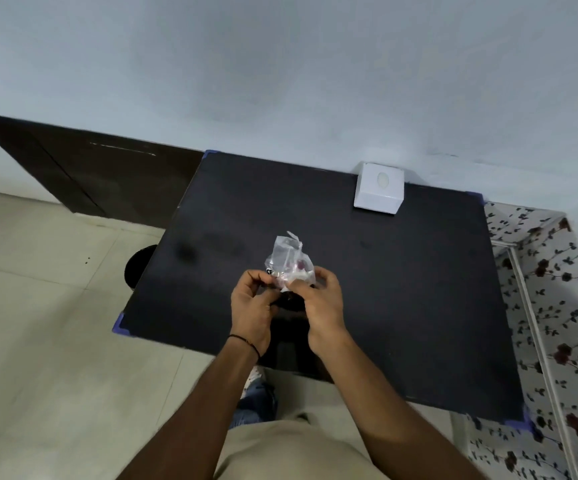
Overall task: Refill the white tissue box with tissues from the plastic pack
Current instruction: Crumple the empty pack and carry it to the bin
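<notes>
**Both hands pinch the plastic pack above the dark table**

Nearest the camera, a beige shirt (291, 448) fills the bottom edge, with a patch of blue jeans (258, 403) just beyond it. Two bare forearms reach forward from there over the near edge of the black table (401, 289). A thin black band (246, 342) circles the left wrist.

The left hand (251, 308) and right hand (322, 303) meet over the middle of the table, fingers curled inward and pinching the lower end of the plastic pack (289, 259) from either side. The pack is clear, crinkled film, mostly slack and see-through, with white tissue bunched at its bottom between the fingertips. A black printed mark shows at its lower left, and a small dark red spot sits near the middle. Its long axis runs away from the person toward the wall, the loose, twisted upper end pointing up and far. Whether the pack touches the tabletop cannot be told.

The white tissue box (379, 188) stands well apart from the hands at the far right of the table, against the pale wall (280, 64). It is a plain cube with an oval opening on its top face.

A floral-patterned cloth (557, 306) lies to the right of the table, and pale floor tiles (38, 323) spread to the left.
</notes>
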